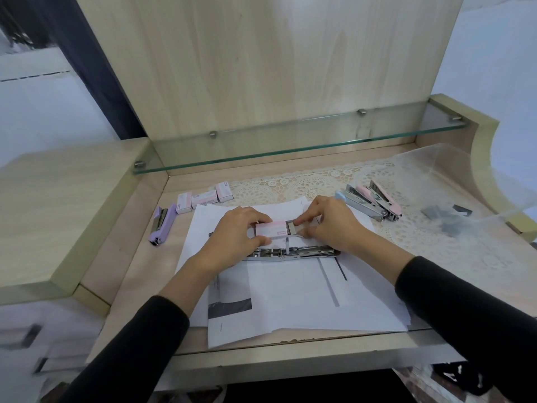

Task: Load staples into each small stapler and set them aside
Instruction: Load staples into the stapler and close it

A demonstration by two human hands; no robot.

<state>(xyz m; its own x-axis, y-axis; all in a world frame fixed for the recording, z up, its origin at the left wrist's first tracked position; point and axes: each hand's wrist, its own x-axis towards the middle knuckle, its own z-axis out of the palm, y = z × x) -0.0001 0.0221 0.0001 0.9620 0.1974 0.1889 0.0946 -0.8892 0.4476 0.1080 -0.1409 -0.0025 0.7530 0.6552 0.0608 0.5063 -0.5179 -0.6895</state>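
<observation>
Both hands meet over the stack of printed papers (290, 289). The left hand (236, 232) grips one pink staple box (268, 229), and the right hand (329, 223) pinches the box's inner tray (292, 228), which is slid partway out toward it. Just below the hands, on the papers, lies one metal stapler (293, 253) hinged fully open and flat.

Counted, five staplers show: the open one on the papers, one purple stapler (162, 223) off the papers' left edge, and a cluster of three (373, 203) off their far right corner, one pale blue and two pink, touching each other. Four staple boxes show: the one in the hands and three more (204, 199) in a row just beyond the papers' far left corner.

Right of the papers a clear plastic bag (453, 181) lies with dark grey pieces (444, 221) in it; what they are I cannot tell. A lace mat (319, 181) spreads beyond the papers, on a pale wood tabletop (136, 266). A glass shelf (290, 148) runs across above it, against a pale wood back panel (261, 68). Pale walls flank the desk
</observation>
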